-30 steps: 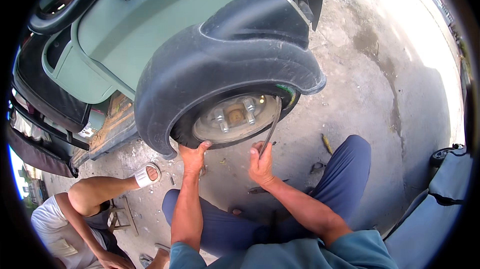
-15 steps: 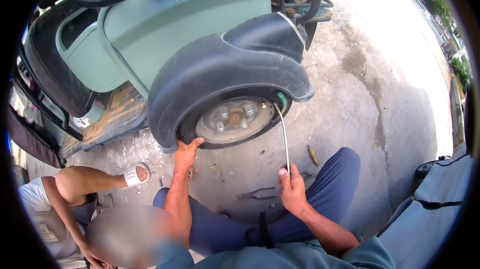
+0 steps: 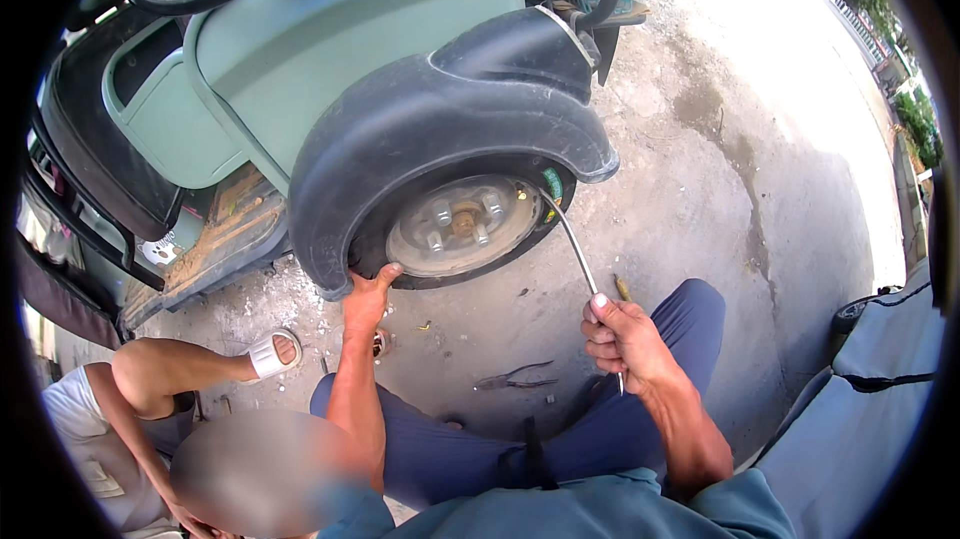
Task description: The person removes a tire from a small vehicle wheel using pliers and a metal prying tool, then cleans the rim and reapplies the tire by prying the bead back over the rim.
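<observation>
The wheel of a green three-wheeled vehicle stands in front of me under a black fender. Its tire surrounds a dusty metal rim with several lug nuts. At the tire's lower left edge my left hand grips, thumb laid toward the rim, the other fingers hidden. My right hand is closed around a long metal tire lever. The lever's bent far end meets the gap between rim and tire, close to the brass valve. Its near end sticks out below my fist.
Pliers lie on the concrete between my knees. A small yellowish-brown object is beside my right knee. Another person's leg in a white sandal is at the left. A grey covered vehicle is at the lower right.
My right hand has swung rightward and slightly up with the tire lever, which now slants more. Its near end now shows below my fist. My left hand keeps its place on the tire.
</observation>
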{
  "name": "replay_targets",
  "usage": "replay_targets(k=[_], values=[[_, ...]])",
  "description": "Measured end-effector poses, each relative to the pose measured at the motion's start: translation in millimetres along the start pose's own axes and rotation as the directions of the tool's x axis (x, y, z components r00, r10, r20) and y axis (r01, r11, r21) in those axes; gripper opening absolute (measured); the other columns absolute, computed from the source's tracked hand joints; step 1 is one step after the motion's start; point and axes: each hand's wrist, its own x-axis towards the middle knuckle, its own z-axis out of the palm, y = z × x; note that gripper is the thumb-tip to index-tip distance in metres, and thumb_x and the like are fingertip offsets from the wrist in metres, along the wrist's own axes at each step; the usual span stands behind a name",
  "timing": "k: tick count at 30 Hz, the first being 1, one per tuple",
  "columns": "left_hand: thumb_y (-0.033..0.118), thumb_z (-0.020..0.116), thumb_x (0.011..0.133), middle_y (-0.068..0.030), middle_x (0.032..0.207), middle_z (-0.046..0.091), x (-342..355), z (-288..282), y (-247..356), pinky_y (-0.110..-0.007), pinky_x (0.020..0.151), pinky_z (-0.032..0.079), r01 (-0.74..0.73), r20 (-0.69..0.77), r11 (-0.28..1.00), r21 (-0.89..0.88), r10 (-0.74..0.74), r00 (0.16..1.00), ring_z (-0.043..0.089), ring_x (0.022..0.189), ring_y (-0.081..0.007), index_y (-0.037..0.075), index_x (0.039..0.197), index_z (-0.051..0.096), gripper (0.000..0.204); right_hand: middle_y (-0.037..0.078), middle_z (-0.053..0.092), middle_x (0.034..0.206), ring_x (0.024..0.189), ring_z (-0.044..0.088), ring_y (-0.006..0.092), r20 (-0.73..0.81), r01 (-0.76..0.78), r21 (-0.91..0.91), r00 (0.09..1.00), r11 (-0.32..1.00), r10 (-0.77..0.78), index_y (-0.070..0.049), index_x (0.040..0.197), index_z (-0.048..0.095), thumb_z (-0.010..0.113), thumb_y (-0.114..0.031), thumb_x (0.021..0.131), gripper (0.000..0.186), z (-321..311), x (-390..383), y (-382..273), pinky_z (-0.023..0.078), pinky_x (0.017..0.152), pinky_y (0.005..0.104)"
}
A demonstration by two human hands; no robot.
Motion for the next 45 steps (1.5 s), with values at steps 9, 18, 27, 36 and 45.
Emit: replay_targets(k=[9,18,27,36,45], values=[[0.022,0.093,0.073,-0.0124,0.137,0.062,0.3,1.8,2.8,-0.04,0.108,0.046,-0.095,0.082,0.956,-0.278,0.122,0.989,0.058,0.123,-0.0271,-0.001,0.137,0.06,0.076,-0.003,0.043,0.064,0.053,0.04,0.01,-0.18,0.201,-0.674,0.889,0.711,-0.422,-0.008,0.078,0.049,0.053,-0.047,0.108,0.049,-35.0,67.8,37.0,0.032,0.049,0.0305],[0.026,0.094,0.072,-0.0116,0.133,0.064,4.0,-0.2,3.1,-0.041,0.107,0.047,-0.087,0.032,0.958,-0.272,0.099,0.995,0.059,0.121,-0.0273,0.001,0.133,0.062,0.073,0.029,0.054,0.068,0.065,0.055,0.0532,-0.178,0.091,-0.875,0.851,0.475,-0.493,0.005,0.095,0.052,0.052,-0.023,0.108,0.031,15.9,10.7,-3.1,0.043,0.06,0.0535],[0.028,0.096,0.07,-0.0095,0.132,0.064,5.6,8.3,-8.0,-0.04,0.107,0.048,-0.054,0.152,0.91,-0.411,0.126,0.98,0.059,0.121,-0.0249,0.003,0.136,0.059,0.08,0.028,0.054,0.068,0.065,0.053,0.0516,-0.183,0.104,-0.896,0.798,0.431,-0.574,0.006,0.097,0.052,0.051,-0.022,0.108,0.03,-6.5,53.3,20.3,0.042,0.061,0.0508],[0.023,0.094,0.072,-0.0109,0.133,0.064,6.9,-8.1,18.2,-0.039,0.109,0.047,-0.13,0.108,0.891,-0.435,0.195,0.975,0.059,0.124,-0.0259,0.001,0.138,0.057,0.078,0.026,0.046,0.064,0.055,0.036,0.0344,-0.086,0.125,-0.951,0.775,0.284,-0.626,0.005,0.098,0.053,0.052,-0.025,0.109,0.032,5.0,8.5,10.3,0.036,0.054,0.044],[0.021,0.097,0.067,-0.0113,0.133,0.063,9.4,3.5,-5.3,-0.038,0.108,0.047,-0.027,0.148,0.894,-0.448,0.103,0.984,0.057,0.124,-0.0254,0.001,0.136,0.058,0.081,0.024,0.051,0.066,0.06,0.047,0.0411,0.007,0.107,-0.98,0.863,0.169,-0.506,0.002,0.094,0.055,0.049,-0.039,0.11,0.044,-55.8,51.0,-25.6,0.044,0.061,0.0455]])
